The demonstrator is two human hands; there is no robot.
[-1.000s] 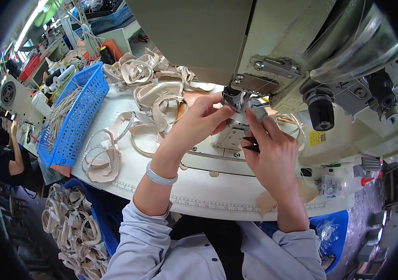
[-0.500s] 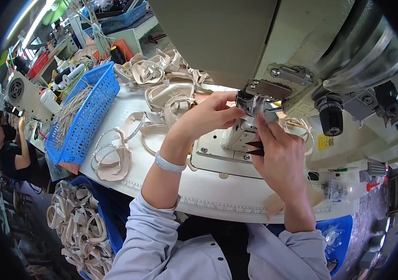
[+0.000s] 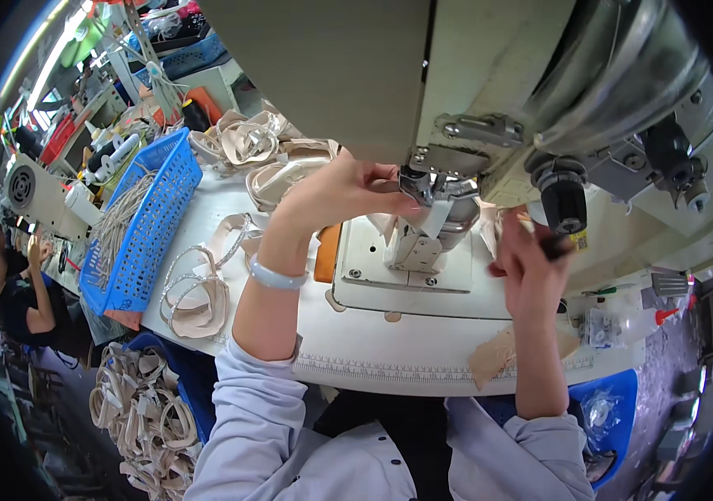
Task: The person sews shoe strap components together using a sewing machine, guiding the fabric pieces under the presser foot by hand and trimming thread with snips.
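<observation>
My left hand (image 3: 331, 196) reaches to the presser foot (image 3: 427, 188) of a cream sewing machine (image 3: 490, 75). Its fingertips pinch a pale strip (image 3: 436, 219) that hangs at the needle. My right hand (image 3: 527, 267) is raised to the right of the needle area, below a black knob (image 3: 563, 200). It is closed around a small dark tool (image 3: 553, 245), mostly hidden by the fingers. A pale band sits on my left wrist.
A blue mesh basket (image 3: 143, 234) of cords stands at the left of the white table (image 3: 390, 359). Beige strap loops (image 3: 193, 292) lie beside it, more behind and in a pile (image 3: 143, 409) on the floor. Another person (image 3: 14, 292) works at far left. A small bottle (image 3: 632, 321) stands at right.
My right hand has drawn away from the needle to the right with the dark tool. My left hand stays at the presser foot. The view has moved closer to the machine.
</observation>
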